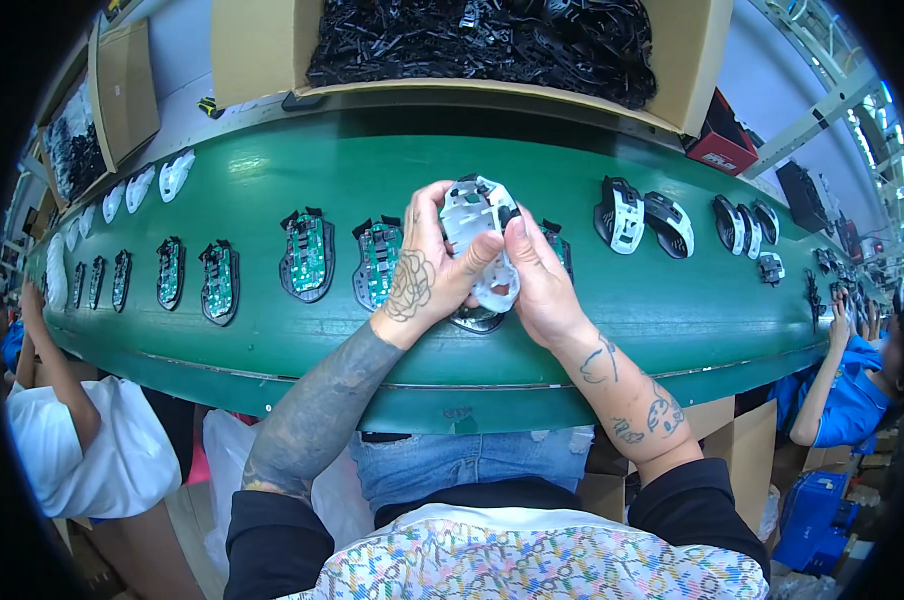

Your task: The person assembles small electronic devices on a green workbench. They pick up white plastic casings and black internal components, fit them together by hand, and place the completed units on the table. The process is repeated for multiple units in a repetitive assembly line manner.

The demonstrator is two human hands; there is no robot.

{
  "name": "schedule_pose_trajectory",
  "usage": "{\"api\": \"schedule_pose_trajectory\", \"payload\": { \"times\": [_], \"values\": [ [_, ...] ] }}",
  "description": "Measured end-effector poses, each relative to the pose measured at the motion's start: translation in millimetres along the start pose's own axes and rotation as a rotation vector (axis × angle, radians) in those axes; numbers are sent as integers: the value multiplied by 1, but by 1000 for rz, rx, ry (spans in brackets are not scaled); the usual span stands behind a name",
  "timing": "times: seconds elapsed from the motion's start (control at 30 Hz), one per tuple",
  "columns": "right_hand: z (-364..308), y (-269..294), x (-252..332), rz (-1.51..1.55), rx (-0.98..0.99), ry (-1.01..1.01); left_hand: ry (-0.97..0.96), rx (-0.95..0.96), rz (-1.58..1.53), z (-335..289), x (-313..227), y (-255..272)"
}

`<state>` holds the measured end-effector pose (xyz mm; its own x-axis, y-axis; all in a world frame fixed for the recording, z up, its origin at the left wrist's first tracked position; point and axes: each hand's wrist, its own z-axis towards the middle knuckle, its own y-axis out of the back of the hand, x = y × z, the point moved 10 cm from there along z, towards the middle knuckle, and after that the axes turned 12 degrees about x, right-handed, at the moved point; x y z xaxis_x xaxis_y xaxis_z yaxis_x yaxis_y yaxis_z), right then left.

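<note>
A white computer mouse top shell is held up between my two hands, its hollow ribbed inside showing. My left hand grips its left side, the thumb pressed across it. On the other side, my right hand closes round the edge with its thumb near a small black part at the top. Beneath them a dark rounded piece lies mostly hidden. Just left of my hands sits a mouse base with a green circuit board; another partly covered one shows behind my right hand.
The green work surface carries more mouse bases to the left, white shells at far left and black-and-white mice to the right. A cardboard box of black parts stands behind. Co-workers sit at both sides.
</note>
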<state>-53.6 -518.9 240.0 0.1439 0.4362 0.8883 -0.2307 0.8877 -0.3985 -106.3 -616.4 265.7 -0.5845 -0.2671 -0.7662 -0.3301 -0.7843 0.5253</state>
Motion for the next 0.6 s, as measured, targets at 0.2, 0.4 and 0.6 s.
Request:
{"api": "schedule_pose_trajectory", "payload": {
  "times": [0.2, 0.4, 0.6],
  "values": [
    [-6, 0, 64, -872, -46, 330, 87, 316, -740, 1, -8, -28],
    [9, -8, 89, -1189, -12, 342, 91, 263, -776, 3, -8, 2],
    [83, 165, 170, -1845, -486, -107, 53, 184, -930, 10, -16, 14]
  ]
}}
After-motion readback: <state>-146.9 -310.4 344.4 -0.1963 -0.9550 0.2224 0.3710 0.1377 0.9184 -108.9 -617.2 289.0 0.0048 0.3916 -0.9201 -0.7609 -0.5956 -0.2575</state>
